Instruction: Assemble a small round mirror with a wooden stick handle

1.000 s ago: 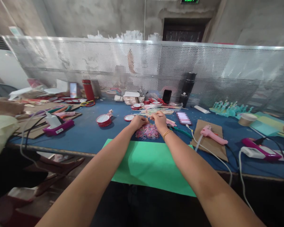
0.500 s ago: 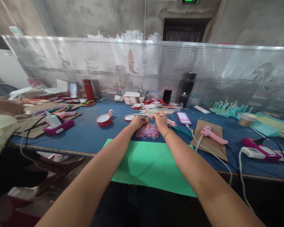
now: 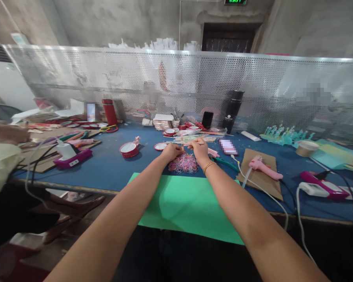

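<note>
A tangled heap of small coloured elastic bands (image 3: 183, 163) lies on the blue table in front of me. Just above it, my left hand (image 3: 173, 151) is closed in a pinch around a thin, pale pink strip (image 3: 182, 140) that points upward. My right hand (image 3: 198, 148), with a gold chain bracelet (image 3: 208, 167) on its wrist, is beside the strip with its fingers pinched together. Whatever those right fingers hold is too small to make out. A green sheet (image 3: 188, 207) hangs over the table's front edge under my forearms.
Red tape rolls, one standing nearer (image 3: 128, 150), and thin strips lie around. At right, a pink glue gun (image 3: 264, 168) rests on cardboard (image 3: 273, 188) among cables, near a phone (image 3: 228, 147). A black flask (image 3: 233, 111) stands behind. A co-worker's arm (image 3: 2, 164) is at left.
My right fingers have shifted very slightly beside the strip. My left hand and the heap of bands stay where they were.
</note>
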`<state>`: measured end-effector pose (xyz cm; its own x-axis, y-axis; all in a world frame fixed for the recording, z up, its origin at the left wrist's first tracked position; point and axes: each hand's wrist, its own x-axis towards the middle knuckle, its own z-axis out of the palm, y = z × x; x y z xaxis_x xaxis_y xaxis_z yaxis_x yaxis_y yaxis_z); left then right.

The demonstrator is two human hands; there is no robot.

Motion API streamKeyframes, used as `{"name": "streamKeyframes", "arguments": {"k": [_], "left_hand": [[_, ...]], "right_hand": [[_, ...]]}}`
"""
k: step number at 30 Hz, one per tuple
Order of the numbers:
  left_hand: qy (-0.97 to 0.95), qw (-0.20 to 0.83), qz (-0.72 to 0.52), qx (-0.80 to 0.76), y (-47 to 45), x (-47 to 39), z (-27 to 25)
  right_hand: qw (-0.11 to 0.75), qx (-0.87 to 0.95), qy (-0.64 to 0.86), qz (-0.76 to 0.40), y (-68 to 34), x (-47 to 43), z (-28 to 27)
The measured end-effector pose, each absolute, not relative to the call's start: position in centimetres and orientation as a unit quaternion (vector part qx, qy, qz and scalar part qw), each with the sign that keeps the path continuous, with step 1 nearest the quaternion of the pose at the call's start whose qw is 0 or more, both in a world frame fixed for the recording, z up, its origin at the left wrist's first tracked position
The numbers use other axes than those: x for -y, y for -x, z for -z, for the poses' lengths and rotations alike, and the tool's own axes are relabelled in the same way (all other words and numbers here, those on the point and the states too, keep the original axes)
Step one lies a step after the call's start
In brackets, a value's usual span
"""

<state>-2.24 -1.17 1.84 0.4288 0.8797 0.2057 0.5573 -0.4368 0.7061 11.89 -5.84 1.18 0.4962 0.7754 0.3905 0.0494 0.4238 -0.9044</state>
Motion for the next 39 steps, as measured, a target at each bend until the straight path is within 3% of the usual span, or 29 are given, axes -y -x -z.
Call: {"name": "streamKeyframes", "arguments": {"k": [39], "left_hand": [[-0.797, 0.276, -0.271, -0.464, 2.18, 1.14, -1.88]], "right_hand": [[0.708, 0.427, 0.508, -0.241, -12.3, 5.97, -1.19]]}}
